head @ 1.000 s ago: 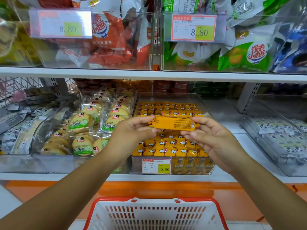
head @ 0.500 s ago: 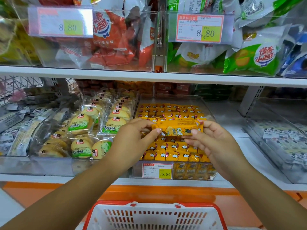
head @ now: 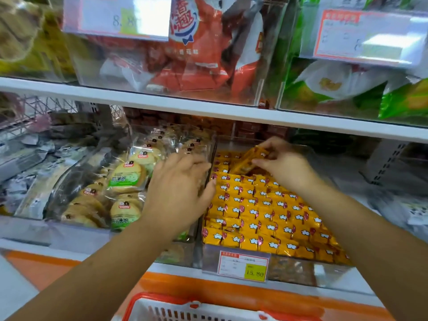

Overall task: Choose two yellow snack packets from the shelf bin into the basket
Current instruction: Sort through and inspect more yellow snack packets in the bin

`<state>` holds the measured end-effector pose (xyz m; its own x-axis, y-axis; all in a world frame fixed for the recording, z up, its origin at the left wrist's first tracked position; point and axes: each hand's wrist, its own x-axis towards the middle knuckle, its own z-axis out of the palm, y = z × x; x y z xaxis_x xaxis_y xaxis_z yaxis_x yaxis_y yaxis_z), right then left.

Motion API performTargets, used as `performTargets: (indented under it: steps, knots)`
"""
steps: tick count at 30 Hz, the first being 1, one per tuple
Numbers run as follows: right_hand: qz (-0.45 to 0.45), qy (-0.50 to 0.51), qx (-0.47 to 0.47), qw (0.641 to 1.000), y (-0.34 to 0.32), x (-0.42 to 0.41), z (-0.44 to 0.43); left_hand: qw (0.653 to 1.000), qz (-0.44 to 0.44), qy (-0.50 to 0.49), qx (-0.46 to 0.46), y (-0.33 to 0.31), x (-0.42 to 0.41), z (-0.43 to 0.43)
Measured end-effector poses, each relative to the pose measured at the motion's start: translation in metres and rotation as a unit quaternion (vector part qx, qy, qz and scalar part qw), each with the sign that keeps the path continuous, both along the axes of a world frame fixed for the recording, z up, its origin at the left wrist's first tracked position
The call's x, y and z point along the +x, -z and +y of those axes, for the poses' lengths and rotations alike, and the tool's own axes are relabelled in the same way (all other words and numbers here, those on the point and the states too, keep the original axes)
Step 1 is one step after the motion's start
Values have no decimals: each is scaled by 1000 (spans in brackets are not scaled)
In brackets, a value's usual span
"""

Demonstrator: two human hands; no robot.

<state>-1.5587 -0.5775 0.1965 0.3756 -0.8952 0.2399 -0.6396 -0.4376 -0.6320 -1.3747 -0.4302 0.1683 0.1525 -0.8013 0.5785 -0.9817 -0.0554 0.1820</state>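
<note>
Yellow snack packet (head: 244,162), tilted, is pinched in your right hand (head: 286,166) at the back of the clear shelf bin (head: 324,272), just above the packed rows. Your left hand (head: 180,191) grasps nothing, fingers loose over the bin's left wall. The bin's price tag (head: 243,265) reads 15.80 on a yellow patch; its other print is blurred. The basket (head: 162,297), red rim and white mesh, sits below. On the upper shelf, a red bag (head: 196,54) is marked 趣; the tag (head: 115,19) there shows 8.8, glare-washed.
</note>
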Motion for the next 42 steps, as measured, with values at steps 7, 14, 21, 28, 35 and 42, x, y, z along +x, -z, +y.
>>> performTargets:
  steps: [7,14,21,28,35,42]
  knots:
    - [202,-69,24,977,18,41,-29,1000,5,5,1,3,3,-1]
    - [135,-86,-1,987,-6,18,-45,999,-24,8,22,-6,-5,-1]
    - [237,-80,15,968,7,0,-49,982,-45,66,171,-4,-57,-43]
    - [224,-71,35,971,16,1,-49,953,-11,63,296,14,-72,-70]
    - [33,-30,2,999,4,-13,-32,962,15,53,267,26,-69,-70]
    - [-249,4,-9,968,0,-65,41,958,254,101,92,10,-70,-41]
